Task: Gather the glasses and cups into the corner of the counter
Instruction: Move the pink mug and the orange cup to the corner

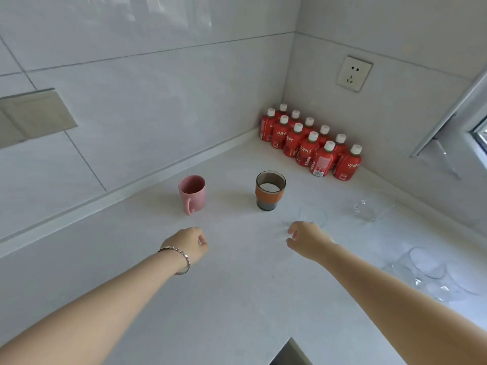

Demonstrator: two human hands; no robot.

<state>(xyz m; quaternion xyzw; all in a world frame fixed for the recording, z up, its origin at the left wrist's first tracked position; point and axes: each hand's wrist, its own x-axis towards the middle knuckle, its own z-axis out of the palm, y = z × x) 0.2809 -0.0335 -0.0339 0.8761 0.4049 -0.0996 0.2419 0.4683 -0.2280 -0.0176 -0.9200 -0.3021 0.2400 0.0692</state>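
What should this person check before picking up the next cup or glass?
1. Both hands free: ok, left hand and right hand hold nothing.
2. Pink mug upright: ok.
3. Tinted glass with orange band upright: ok.
4. Clear glass by the right hand easy to see: not ok, nearly invisible.
5. Corner free: not ok, red bottles fill it.
6. Clear glasses at right counted: cannot tell.

Bare forearms, silver bracelet (181,259)
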